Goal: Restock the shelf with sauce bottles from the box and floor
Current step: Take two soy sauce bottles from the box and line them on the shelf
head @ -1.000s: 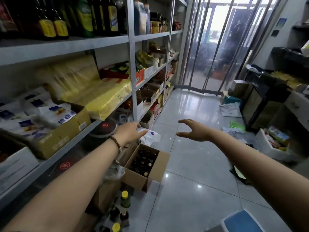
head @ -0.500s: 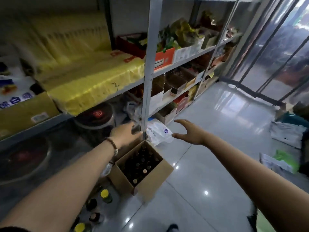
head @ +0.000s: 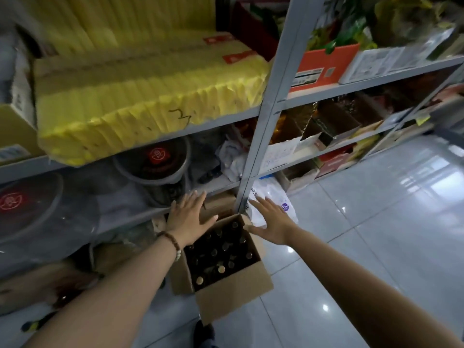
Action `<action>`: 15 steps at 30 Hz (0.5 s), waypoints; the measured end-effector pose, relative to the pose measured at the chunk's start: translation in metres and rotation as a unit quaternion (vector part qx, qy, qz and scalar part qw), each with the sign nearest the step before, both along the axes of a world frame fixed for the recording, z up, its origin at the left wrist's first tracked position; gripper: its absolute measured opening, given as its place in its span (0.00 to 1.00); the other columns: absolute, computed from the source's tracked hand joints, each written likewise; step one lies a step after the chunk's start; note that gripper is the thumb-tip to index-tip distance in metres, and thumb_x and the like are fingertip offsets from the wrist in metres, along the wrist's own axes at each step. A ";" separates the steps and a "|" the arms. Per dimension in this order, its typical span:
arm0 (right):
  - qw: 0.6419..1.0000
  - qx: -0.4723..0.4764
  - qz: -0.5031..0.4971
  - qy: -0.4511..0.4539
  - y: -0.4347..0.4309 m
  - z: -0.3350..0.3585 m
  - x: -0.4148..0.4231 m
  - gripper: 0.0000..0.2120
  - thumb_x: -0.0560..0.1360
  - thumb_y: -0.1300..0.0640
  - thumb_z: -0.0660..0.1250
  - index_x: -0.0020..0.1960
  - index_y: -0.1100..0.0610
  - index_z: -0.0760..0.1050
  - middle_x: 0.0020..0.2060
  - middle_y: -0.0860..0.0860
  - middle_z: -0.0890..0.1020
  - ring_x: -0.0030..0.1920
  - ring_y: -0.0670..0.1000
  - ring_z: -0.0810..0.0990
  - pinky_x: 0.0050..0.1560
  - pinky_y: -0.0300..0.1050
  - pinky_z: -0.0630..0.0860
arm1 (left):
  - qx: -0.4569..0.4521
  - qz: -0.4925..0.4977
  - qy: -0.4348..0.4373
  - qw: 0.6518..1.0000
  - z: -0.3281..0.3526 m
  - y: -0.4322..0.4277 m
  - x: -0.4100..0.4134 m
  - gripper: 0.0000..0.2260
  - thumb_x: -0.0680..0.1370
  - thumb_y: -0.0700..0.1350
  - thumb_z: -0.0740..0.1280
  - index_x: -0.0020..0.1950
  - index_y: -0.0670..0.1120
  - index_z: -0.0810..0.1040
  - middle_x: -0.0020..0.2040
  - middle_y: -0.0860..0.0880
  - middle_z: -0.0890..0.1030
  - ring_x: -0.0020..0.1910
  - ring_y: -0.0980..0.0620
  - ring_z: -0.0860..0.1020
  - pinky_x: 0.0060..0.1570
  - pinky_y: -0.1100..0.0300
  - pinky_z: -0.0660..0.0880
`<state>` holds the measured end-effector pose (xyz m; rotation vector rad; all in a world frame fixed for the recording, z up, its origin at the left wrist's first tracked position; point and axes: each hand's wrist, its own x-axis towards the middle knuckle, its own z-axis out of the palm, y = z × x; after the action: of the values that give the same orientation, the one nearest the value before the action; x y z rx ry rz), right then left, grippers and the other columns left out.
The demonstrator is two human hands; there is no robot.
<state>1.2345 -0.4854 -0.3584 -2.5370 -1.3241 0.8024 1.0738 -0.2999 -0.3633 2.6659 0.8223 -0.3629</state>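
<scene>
**Both hands spread over the open box of bottles**

Nearest me, my two forearms run in from the bottom corners of the view. My left hand [head: 188,217], with a bead bracelet [head: 171,243] at the wrist, is flat with fingers fanned wide, holding nothing; it hangs over the far left edge of the cardboard box [head: 226,288]. My right hand [head: 272,223] is just as wide open and empty, palm down, over the box's far right corner. Whether either hand actually touches the cardboard I cannot tell from this angle.

The box sits on the tiled floor [head: 364,247] against the foot of the shelf [head: 326,92], flaps folded out, packed with dark sauce bottles [head: 221,254] standing upright, caps showing. Left of it, near the bottom edge, something blurred lies on the floor, perhaps loose bottles.

Just behind my right hand, a white plastic bag [head: 271,197] lies at the base of the grey shelf upright [head: 263,116]. Beyond my left hand, lidded tubs [head: 153,164] stand on the lower shelf board. Above them a big yellow wrapped bundle [head: 140,104] overhangs the front edge of its board, and an orange carton [head: 324,65] sits right of the upright.
</scene>
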 end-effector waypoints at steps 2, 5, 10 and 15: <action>1.000 -0.014 0.019 0.006 0.010 -0.028 0.011 0.38 0.74 0.38 0.63 0.77 0.47 0.48 0.78 0.48 0.50 0.77 0.52 0.46 0.75 0.52 0.47 | -0.014 0.006 0.006 1.000 -0.024 0.006 0.008 0.35 0.76 0.66 0.52 0.77 0.52 0.45 0.78 0.50 0.49 0.76 0.48 0.49 0.74 0.48 0.49; 0.998 -0.027 0.052 0.011 0.024 -0.070 0.030 0.38 0.74 0.38 0.64 0.77 0.49 0.51 0.77 0.49 0.52 0.77 0.53 0.50 0.75 0.52 0.53 | -0.044 0.046 0.009 0.998 -0.067 0.013 0.018 0.35 0.76 0.66 0.52 0.77 0.51 0.47 0.78 0.49 0.51 0.76 0.48 0.51 0.73 0.48 0.54; 0.992 -0.053 0.111 0.031 0.038 -0.140 0.069 0.39 0.73 0.38 0.64 0.77 0.50 0.52 0.77 0.48 0.53 0.76 0.51 0.53 0.74 0.50 0.56 | -0.047 0.082 0.036 0.995 -0.131 0.017 0.030 0.34 0.76 0.66 0.51 0.77 0.50 0.49 0.77 0.49 0.55 0.75 0.47 0.54 0.72 0.51 0.55; 0.984 -0.052 0.162 0.045 0.048 -0.221 0.105 0.39 0.74 0.39 0.64 0.77 0.50 0.51 0.77 0.49 0.54 0.76 0.53 0.55 0.73 0.50 0.59 | -0.042 0.149 0.051 0.987 -0.210 0.005 0.045 0.37 0.73 0.71 0.47 0.77 0.52 0.48 0.77 0.49 0.55 0.74 0.47 0.57 0.69 0.48 0.62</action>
<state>1.3392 -0.4370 -0.5796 -2.3565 -1.7327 1.0565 1.1193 -0.2951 -0.5730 2.4147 1.1901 -0.4499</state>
